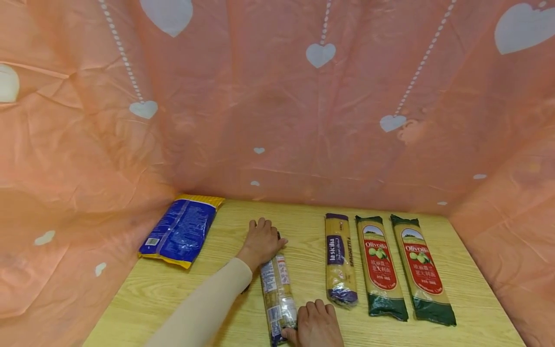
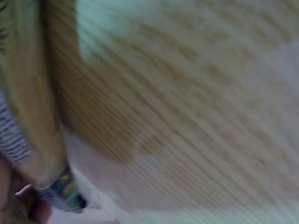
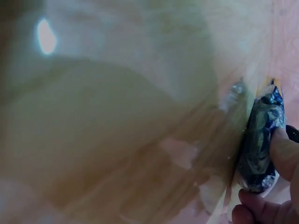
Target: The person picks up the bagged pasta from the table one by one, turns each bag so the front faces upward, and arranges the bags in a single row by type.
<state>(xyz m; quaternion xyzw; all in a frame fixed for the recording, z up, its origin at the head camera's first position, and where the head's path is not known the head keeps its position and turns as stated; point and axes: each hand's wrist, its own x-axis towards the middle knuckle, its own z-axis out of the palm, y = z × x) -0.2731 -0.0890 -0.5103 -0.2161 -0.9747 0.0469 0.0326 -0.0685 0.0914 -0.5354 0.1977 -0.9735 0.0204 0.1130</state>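
Nearest, the right hand (image 1: 318,324) pinches the near end of a clear-wrapped pasta pack (image 1: 277,291); the left hand (image 1: 261,242) grips its far end; both are partly closed; on the desk (image 1: 303,241), a blue bag (image 1: 181,231) lies left of the hands, three spaghetti packs (image 1: 379,260) to their right.

Pasta packet (image 1: 277,289) — glossy plastic, tabletop (image 1: 305,265) — wood-grained, backdrop (image 1: 277,111) creased
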